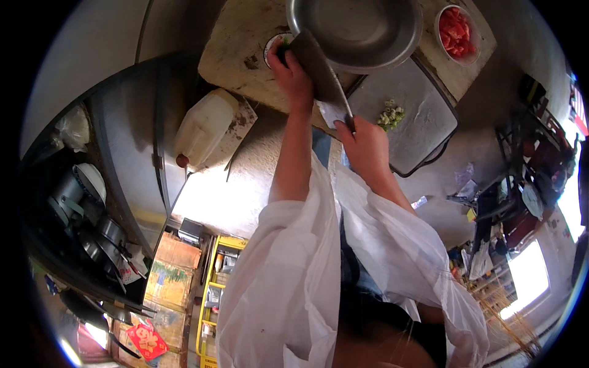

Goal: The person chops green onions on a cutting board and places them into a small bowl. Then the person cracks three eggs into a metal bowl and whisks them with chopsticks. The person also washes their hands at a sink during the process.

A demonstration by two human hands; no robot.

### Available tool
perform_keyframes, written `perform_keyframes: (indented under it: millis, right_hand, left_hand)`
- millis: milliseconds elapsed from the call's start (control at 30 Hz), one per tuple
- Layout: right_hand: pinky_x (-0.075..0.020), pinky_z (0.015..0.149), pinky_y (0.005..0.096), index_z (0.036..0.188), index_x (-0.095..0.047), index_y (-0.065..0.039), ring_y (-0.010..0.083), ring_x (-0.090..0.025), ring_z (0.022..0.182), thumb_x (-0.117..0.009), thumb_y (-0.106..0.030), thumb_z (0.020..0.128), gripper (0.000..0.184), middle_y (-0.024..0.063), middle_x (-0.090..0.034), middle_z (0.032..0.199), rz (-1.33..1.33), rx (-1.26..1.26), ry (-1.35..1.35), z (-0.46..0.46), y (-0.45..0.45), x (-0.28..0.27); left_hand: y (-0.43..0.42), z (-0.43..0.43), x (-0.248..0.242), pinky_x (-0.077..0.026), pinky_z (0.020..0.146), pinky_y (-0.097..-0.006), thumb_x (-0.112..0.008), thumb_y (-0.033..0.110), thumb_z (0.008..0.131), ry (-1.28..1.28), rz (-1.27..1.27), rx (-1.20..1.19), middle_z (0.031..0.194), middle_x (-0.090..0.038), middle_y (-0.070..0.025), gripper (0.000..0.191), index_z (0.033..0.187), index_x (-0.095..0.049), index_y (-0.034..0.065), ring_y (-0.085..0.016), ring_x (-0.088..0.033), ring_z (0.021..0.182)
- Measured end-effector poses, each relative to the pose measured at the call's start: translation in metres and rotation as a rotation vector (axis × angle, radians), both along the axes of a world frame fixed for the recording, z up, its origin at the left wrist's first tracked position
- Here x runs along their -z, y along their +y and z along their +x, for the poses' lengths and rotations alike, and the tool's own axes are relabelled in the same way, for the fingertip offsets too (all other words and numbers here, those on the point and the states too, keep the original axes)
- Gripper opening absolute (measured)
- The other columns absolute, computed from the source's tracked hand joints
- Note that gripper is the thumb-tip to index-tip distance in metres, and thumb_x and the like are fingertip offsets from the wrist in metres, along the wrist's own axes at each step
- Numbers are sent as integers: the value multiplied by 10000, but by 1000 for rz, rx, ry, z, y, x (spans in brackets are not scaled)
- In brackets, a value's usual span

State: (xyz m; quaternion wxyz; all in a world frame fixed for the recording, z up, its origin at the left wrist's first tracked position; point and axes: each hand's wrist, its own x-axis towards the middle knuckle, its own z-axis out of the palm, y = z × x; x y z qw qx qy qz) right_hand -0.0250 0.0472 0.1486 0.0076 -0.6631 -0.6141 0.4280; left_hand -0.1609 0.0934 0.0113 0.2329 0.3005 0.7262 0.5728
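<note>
A cleaver (320, 73) is gripped by its handle in my right hand (366, 143), its broad blade slanting up and to the left. My left hand (294, 78) is at the blade's far end, over a small bowl (267, 51) with something green in it. The blade hides part of the left fingers and the bowl, so I cannot tell whether they hold anything. Chopped pale-green vegetable pieces (391, 116) lie in a small heap on a grey cutting board (421, 110). Beyond the board stands a wide metal basin (354, 32).
A white bowl of cut red pieces, apparently tomato (458, 36), sits at the worktop's (239, 55) right end. Left of my arms is a translucent plastic jug (207, 124) with a brownish cap. Pots (112, 232) stand on a dark shelf at far left. A yellow rack (207, 299) is lower down.
</note>
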Motion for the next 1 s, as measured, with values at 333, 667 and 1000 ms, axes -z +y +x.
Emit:
perform_keyframes:
  millis: [333, 667, 1000]
  right_hand:
    - [-331, 421, 272, 667, -530, 5, 91, -437, 435, -655, -155, 853, 276, 40, -519, 519, -123, 410, 56, 37, -43, -22]
    - [-355, 433, 268, 660, -515, -41, 100, -466, 448, -567, -205, 903, 297, 22, -496, 508, -360, 950, 371, 97, -108, -35]
    - [-375, 455, 274, 732, -502, -44, 128, -463, 474, -616, -333, 903, 354, 30, -458, 547, -148, 1393, 275, 204, -181, 71]
  left_hand:
    - [6, -6, 4, -399, 924, -312, -439, 79, 920, -322, 68, -160, 1125, -583, -108, 239, 1103, -558, -18, -199, -537, 1037]
    - [17, -15, 6, -447, 837, -334, -438, 192, 946, 38, -68, -23, 989, -630, -129, 279, 932, -619, -20, -220, -589, 903]
    - [16, -13, -2, -408, 928, -329, -390, 160, 960, 110, -23, 48, 1138, -584, -145, 305, 1119, -560, -36, -235, -548, 1044]
